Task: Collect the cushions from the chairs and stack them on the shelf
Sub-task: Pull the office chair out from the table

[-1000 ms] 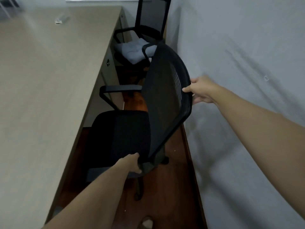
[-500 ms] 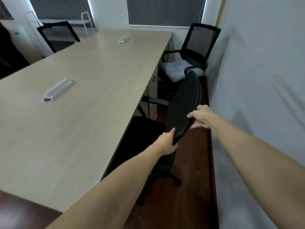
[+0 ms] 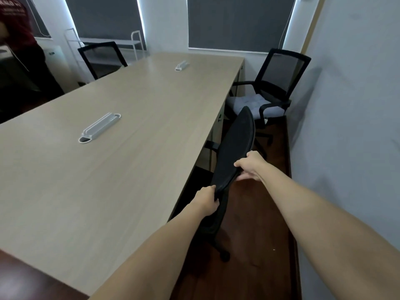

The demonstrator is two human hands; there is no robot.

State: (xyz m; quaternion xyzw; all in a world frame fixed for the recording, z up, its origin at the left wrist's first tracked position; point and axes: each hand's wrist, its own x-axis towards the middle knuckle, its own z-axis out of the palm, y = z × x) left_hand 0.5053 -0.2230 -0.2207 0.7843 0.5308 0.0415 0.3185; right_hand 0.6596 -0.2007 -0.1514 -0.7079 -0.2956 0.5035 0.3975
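Observation:
A black mesh office chair (image 3: 236, 148) stands beside the long table, its seat tucked partly under the tabletop. My left hand (image 3: 206, 199) grips the near lower edge of its backrest. My right hand (image 3: 251, 165) holds the backrest's right edge a little farther along. This chair's seat shows no cushion. Beyond it, a second black mesh chair (image 3: 283, 70) stands by the right wall with a pale grey tufted cushion (image 3: 253, 102) lying on its seat. A white wire shelf (image 3: 134, 43) stands under the far windows.
The long light-wood table (image 3: 108, 169) fills the left, with two white cable trays (image 3: 100, 127) on top. A white wall (image 3: 350, 126) closes a narrow wooden-floor aisle on the right. A third black chair (image 3: 101, 57) is across the table. A person in dark red stands far left (image 3: 15, 22).
The view has lifted from the chair to the whole room. My left hand moved from the seat's rear up to the backrest edge, and the chair has gone further in under the table.

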